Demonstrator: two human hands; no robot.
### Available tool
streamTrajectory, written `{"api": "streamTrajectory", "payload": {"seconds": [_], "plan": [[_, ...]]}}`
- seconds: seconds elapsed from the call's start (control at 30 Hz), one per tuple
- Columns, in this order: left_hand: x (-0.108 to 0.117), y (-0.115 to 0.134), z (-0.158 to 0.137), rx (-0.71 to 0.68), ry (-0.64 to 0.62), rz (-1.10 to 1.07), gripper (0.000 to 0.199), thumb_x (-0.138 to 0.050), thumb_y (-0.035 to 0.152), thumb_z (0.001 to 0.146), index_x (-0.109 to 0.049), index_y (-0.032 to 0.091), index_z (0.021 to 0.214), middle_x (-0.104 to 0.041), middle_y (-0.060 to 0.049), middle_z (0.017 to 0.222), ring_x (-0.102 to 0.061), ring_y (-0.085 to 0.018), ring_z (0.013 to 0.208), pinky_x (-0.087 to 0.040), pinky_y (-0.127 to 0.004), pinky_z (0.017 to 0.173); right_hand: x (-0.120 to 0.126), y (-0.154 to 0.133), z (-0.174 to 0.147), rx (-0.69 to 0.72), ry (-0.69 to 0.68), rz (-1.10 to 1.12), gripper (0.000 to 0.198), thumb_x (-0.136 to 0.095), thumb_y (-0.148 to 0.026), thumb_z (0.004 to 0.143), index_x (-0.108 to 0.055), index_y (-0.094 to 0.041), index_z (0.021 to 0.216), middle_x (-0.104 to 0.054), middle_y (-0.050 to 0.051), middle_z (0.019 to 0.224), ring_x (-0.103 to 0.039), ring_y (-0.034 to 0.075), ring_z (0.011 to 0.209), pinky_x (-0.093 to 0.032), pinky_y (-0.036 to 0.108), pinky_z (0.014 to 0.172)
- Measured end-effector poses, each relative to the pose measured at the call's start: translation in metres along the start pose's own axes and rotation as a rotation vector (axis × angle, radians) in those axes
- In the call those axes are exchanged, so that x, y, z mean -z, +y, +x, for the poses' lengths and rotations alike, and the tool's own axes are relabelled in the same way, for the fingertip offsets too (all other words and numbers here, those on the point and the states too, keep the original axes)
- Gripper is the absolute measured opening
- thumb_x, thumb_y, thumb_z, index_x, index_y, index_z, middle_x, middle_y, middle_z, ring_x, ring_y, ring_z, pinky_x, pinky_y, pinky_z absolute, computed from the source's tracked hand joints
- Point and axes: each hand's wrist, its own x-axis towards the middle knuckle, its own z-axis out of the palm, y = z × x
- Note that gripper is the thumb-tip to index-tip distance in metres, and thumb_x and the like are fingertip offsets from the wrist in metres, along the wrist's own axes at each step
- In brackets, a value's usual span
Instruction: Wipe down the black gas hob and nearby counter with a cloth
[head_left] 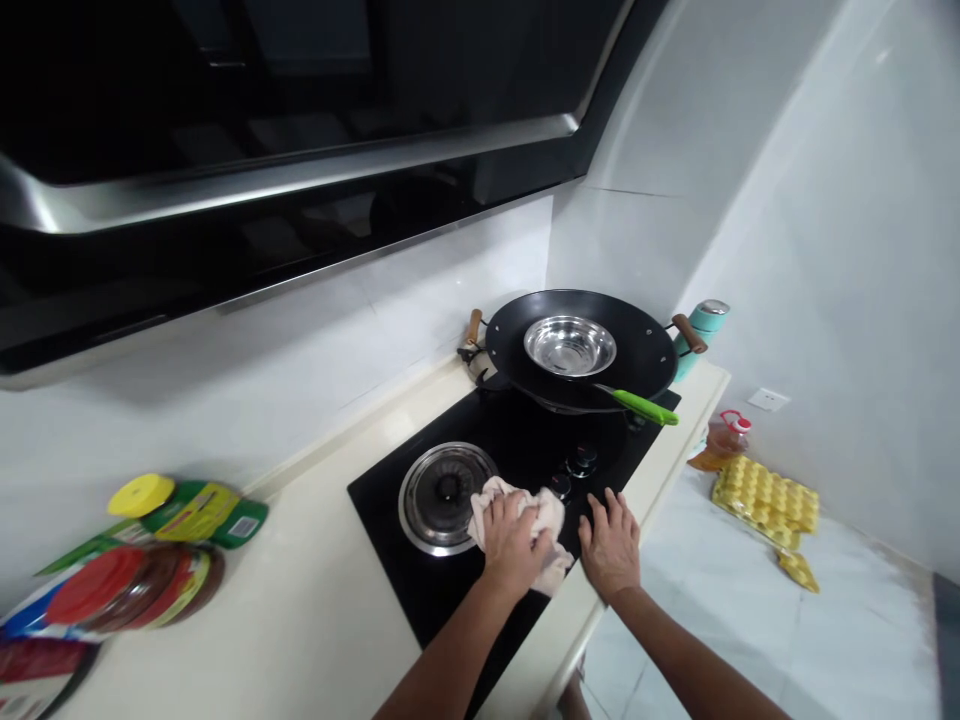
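Clock directions are taken from the cloth. Nearest, the left hand (514, 540) is curled over a pale, bunched cloth (553, 512), gripping it against the black cooktop (525, 430). At 3 o'clock, the right hand (611, 545) is bare and spread, palm down along the cooktop's front edge, holding nothing.

Handling, as judged: the cloth is light, soft and limp, not fragile, and liable to ruck up or trail. The sound hold is the thick bunched middle under the palm; the loose corner, at 5 o'clock, offers little control. Whether it is damp cannot be told.

A metal-ringed burner (446, 495) lies just beside the cloth at 10 o'clock; a control knob (583, 460) stands near at 2 o'clock. Well apart at 9 o'clock, a red-lidded jar (142, 587) lies on the pale surface (322, 600).

Farther, between 12 and 1 o'clock, a dark wok (637, 345) sits with a steel bowl (570, 347) inside and a green-handled utensil (645, 406) over its rim. A teal flask (705, 320) stands beyond.
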Motion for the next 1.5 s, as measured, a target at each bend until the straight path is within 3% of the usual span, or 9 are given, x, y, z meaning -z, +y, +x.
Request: {"api": "streamTrajectory", "payload": {"seconds": [0.2, 0.33, 0.5, 0.67, 0.87, 1.07, 1.27, 1.37, 1.5], "plan": [[0.007, -0.003, -0.085, 0.021, 0.005, -0.008, 0.05, -0.071, 0.059, 0.085, -0.066, 0.051, 0.133, -0.051, -0.003, 0.162, -0.045, -0.042, 0.147, -0.03, -0.074, 0.121, 0.0, 0.004, -0.002, 0.001, -0.003, -0.006, 0.056, -0.032, -0.042, 0.105, -0.061, -0.011, 0.141, -0.045, 0.023, 0.158, -0.028, 0.037, 0.154, -0.031, 0.057, 0.12], [0.021, -0.032, -0.124, 0.165, 0.081, 0.061, 0.048, -0.073, 0.056, 0.083, -0.067, 0.055, 0.131, -0.042, -0.004, 0.169, -0.032, -0.047, 0.156, -0.032, -0.078, 0.118, -0.003, 0.007, -0.004, 0.009, 0.005, -0.004, 0.058, -0.031, -0.044, 0.105, -0.06, -0.01, 0.141, -0.045, 0.023, 0.158, -0.029, 0.037, 0.153, -0.03, 0.057, 0.121], [0.043, -0.079, -0.145, 0.368, 0.065, 0.152, 0.048, -0.074, 0.043, 0.083, -0.069, 0.052, 0.13, -0.049, -0.004, 0.164, -0.036, -0.044, 0.155, -0.036, -0.076, 0.119, -0.005, 0.007, -0.005, -0.013, -0.014, -0.02, 0.06, -0.028, -0.045, 0.104, -0.059, -0.012, 0.143, -0.044, 0.022, 0.159, -0.028, 0.037, 0.154, -0.031, 0.057, 0.121], [0.07, -0.126, -0.122, 0.504, 0.097, 0.196, 0.043, -0.063, 0.042, 0.091, -0.068, 0.045, 0.134, -0.048, -0.004, 0.166, -0.034, -0.04, 0.157, -0.037, -0.066, 0.123, -0.006, 0.007, -0.007, -0.004, -0.013, -0.04, 0.065, -0.023, -0.047, 0.104, -0.06, -0.01, 0.142, -0.045, 0.022, 0.158, -0.03, 0.038, 0.154, -0.031, 0.057, 0.121], [0.104, -0.192, -0.05, 0.676, 0.165, 0.223, 0.048, -0.058, 0.046, 0.097, -0.059, 0.034, 0.144, -0.043, -0.01, 0.166, -0.033, -0.041, 0.156, -0.037, -0.066, 0.122, -0.009, 0.01, -0.007, -0.008, -0.007, -0.043, 0.067, -0.022, -0.051, 0.102, -0.061, -0.011, 0.141, -0.046, 0.022, 0.157, -0.031, 0.04, 0.153, -0.033, 0.06, 0.119], [0.12, -0.227, 0.008, 0.812, 0.236, 0.239, 0.056, -0.067, 0.049, 0.094, -0.056, 0.023, 0.142, -0.051, -0.012, 0.156, -0.052, -0.034, 0.139, -0.047, -0.063, 0.115, -0.01, 0.013, -0.007, -0.015, -0.03, -0.02, 0.064, -0.026, -0.051, 0.101, -0.06, -0.014, 0.142, -0.047, 0.022, 0.157, -0.03, 0.041, 0.154, -0.033, 0.062, 0.118], [0.111, -0.216, -0.007, 0.806, 0.214, 0.235, 0.055, -0.063, 0.051, 0.095, -0.057, 0.025, 0.144, -0.046, -0.014, 0.162, -0.042, -0.038, 0.149, -0.039, -0.069, 0.119, -0.003, 0.01, -0.005, -0.042, -0.05, -0.006, 0.061, -0.028, -0.05, 0.102, -0.06, -0.016, 0.141, -0.046, 0.021, 0.158, -0.031, 0.04, 0.154, -0.032, 0.062, 0.118], [0.096, -0.185, -0.045, 0.715, 0.208, 0.237, 0.052, -0.059, 0.046, 0.096, -0.059, 0.028, 0.145, -0.044, -0.018, 0.164, -0.038, -0.043, 0.152, -0.035, -0.07, 0.119, -0.001, 0.008, -0.004, -0.05, -0.062, -0.018, 0.062, -0.026, -0.05, 0.103, -0.06, -0.015, 0.141, -0.046, 0.02, 0.158, -0.03, 0.039, 0.154, -0.032, 0.06, 0.119], [0.066, -0.12, -0.107, 0.579, 0.207, 0.222, 0.05, -0.061, 0.044, 0.093, -0.065, 0.03, 0.141, -0.047, -0.018, 0.161, -0.044, -0.045, 0.145, -0.038, -0.069, 0.114, 0.0, 0.008, -0.004, -0.05, -0.057, -0.031, 0.062, -0.026, -0.049, 0.103, -0.059, -0.014, 0.143, -0.044, 0.02, 0.16, -0.03, 0.038, 0.154, -0.031, 0.06, 0.121]]}}
